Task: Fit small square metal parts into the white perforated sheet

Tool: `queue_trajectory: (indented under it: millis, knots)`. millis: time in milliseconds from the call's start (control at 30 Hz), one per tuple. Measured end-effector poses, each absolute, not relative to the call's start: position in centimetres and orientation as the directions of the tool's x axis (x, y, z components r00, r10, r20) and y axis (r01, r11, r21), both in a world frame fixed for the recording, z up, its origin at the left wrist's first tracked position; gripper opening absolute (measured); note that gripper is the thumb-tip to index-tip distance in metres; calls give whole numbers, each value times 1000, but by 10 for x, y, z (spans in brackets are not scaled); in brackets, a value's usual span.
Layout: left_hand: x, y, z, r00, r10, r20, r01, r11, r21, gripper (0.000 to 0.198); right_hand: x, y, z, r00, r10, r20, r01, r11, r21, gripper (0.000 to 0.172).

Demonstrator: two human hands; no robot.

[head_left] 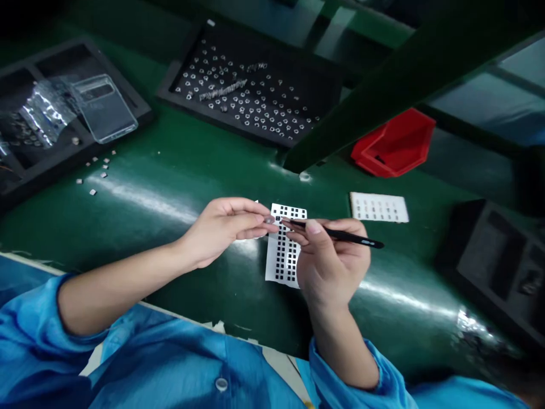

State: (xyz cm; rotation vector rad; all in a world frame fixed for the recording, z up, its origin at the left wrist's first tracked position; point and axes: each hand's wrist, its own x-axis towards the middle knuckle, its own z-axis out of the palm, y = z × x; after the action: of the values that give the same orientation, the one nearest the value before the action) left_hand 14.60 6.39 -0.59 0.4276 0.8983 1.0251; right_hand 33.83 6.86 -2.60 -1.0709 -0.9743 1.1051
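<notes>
Between its thumb and fingers, my left hand (230, 227) pinches a small greyish part (268, 219), too small to make out clearly. My right hand (332, 261) grips black tweezers (349, 236) whose tips point left, close to that part. Whether the tips touch it or hold anything, I cannot tell. Under both hands lies a white sheet (272, 267) carrying rows of small black squares. My right hand covers part of the sheet's right side.
A black tray (170, 91) at the back holds many small metal pieces. Left stands another dark tray (140, 113) with plastic bags and a clear phone case (108, 113). Loose bits (92, 192) lie nearby. Right are a red bin (394, 145), white block (378, 207), black box (464, 244) and green post (340, 125).
</notes>
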Motion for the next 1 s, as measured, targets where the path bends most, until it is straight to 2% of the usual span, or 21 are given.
queue_trajectory:
  millis: [233,533,667,1000]
  knots:
    - [150,66,-7,224,852,-473,-611,501,613,16,332,62,-29,222,971,93,-155,129,-979,35]
    - [151,67,-1,203,845,-495,-550,517,656,17,334,60,-30,207,970,126,-60,141,-988,33]
    - [151,67,0,207,844,-494,-566,515,644,21,334,60,-28,203,966,160,-77,179,-981,32]
    - [150,66,-4,212,858,-468,-576,497,649,22,333,58,-29,219,951,220,30,219,-975,37]
